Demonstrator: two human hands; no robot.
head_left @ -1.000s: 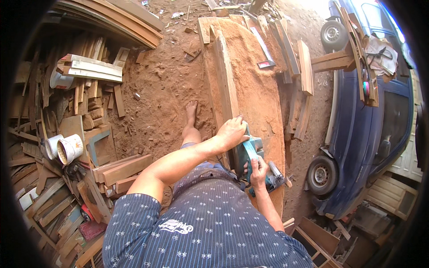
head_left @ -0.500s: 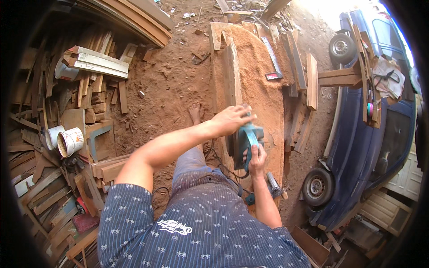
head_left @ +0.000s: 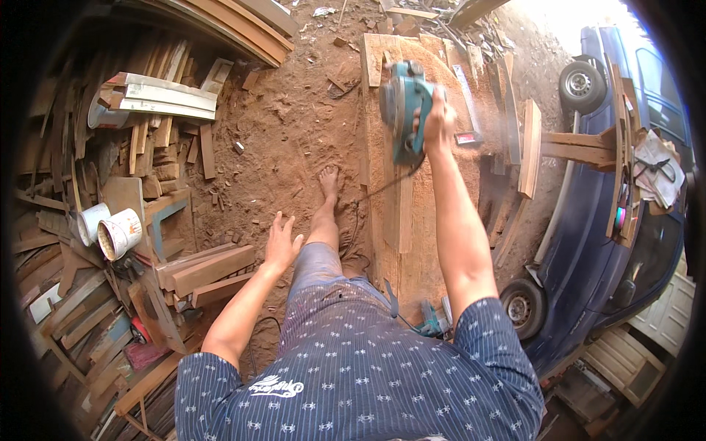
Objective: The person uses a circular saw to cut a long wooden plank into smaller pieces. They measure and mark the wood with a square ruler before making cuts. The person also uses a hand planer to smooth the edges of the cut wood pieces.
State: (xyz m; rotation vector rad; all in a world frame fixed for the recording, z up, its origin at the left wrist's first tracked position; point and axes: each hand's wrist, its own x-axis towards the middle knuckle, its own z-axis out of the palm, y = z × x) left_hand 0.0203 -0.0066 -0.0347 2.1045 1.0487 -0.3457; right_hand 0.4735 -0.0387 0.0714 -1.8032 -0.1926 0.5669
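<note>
My right hand (head_left: pixel 438 123) is wrapped round the handle of a teal electric planer (head_left: pixel 401 110) at the far part of the workbench. Beneath and nearer than the planer runs a wooden beam (head_left: pixel 401 213), whose far part is hidden by the tool. From the planer a dark cord trails back toward my legs. My left hand (head_left: pixel 281 242) hangs free over the ground to the left of the bench, fingers spread and holding nothing. Sawdust covers much of the far half of the wooden workbench (head_left: pixel 423 264).
On the sawdust right of the planer lies a try square (head_left: pixel 466 137). A second teal power tool (head_left: pixel 432 321) rests at the bench's near end. Timber offcuts (head_left: pixel 213 272) and paint buckets (head_left: pixel 118 234) crowd the left. A blue vehicle (head_left: pixel 588 250) stands at the right.
The planer has moved far forward along the beam in my right hand. My left hand has let go of its front and swung back to the left, opening.
</note>
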